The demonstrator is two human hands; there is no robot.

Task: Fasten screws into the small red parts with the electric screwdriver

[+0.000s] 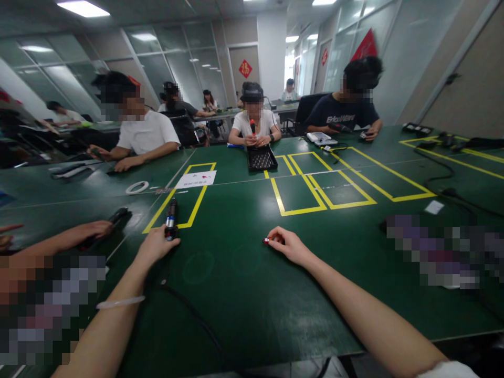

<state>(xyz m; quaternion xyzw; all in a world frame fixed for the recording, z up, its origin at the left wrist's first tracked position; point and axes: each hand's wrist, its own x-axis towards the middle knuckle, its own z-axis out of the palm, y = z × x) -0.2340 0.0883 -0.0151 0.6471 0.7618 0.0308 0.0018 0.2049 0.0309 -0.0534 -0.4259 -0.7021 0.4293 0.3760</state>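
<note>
My left hand [159, 244] is closed around the lower end of a black cylindrical tool with a blue band [170, 212]. The tool points away from me, over the near end of a yellow tape outline [197, 207] on the green table [244, 294]. Between the thumb and fingers of my right hand [289, 244] is a small red and white piece [266, 241], mostly hidden by the fingertips. That hand rests low over the table, well apart from the left one. A black cable [189, 302] runs across the table near my left wrist.
On the left, a co-worker's hand [92, 231] holds a dark tool [118, 215]. Further off lie a white ring [137, 187], a printed sheet [196, 180] and a black tray [262, 159]. People sit across the table. A dark cable [437, 168] lies at the right.
</note>
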